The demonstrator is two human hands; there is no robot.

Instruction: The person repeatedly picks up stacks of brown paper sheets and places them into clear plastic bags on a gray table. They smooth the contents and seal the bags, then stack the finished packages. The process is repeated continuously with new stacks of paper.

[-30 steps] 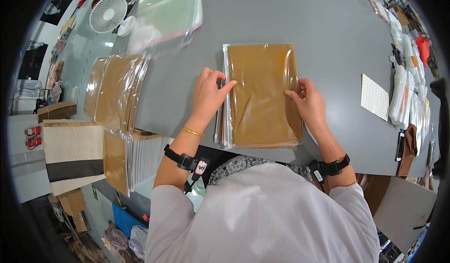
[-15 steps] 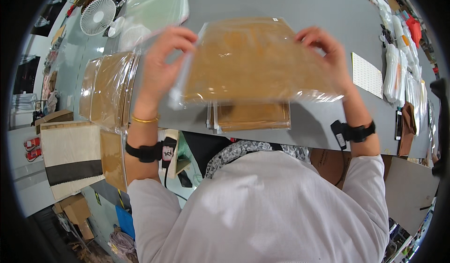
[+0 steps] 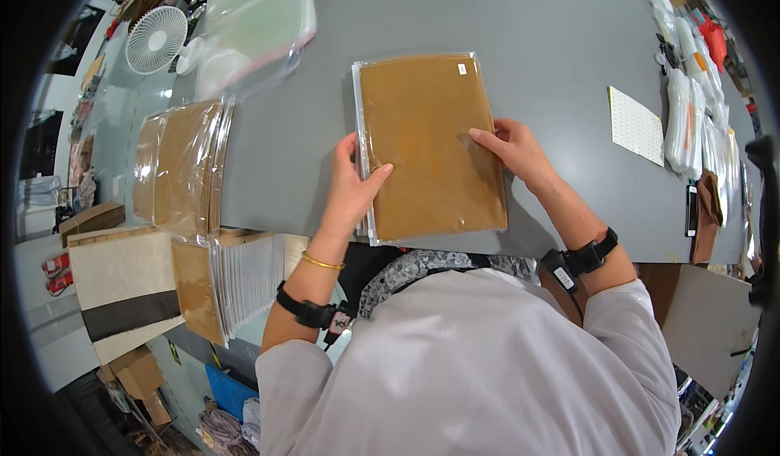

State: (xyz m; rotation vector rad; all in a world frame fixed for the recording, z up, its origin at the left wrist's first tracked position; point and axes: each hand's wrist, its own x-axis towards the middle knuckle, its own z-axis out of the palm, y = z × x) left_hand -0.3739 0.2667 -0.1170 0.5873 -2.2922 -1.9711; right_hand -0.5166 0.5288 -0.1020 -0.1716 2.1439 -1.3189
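Observation:
A stack of flat brown sheets in clear plastic sleeves (image 3: 426, 147) lies on the grey table in front of me, a small white label near its top right corner. My left hand (image 3: 355, 180) grips the stack's left edge, thumb on top and fingers at the side or underneath. On the right edge, my right hand (image 3: 512, 151) holds on the same way, its thumb pressed on the top sleeve. The undersides of both hands' fingers are hidden by the stack.
More sleeved brown packs (image 3: 187, 163) lie to the left, above a box packed with upright sleeves (image 3: 248, 281). Clear plastic bags (image 3: 256, 25) and a white fan (image 3: 157, 40) are at the far left. A sticker sheet (image 3: 635, 126) and bundled plastic bags (image 3: 684, 123) lie right.
The raised sleeved sheet has come down flat onto the stack. Both hands have moved nearer to me and closer together, now on the stack's sides.

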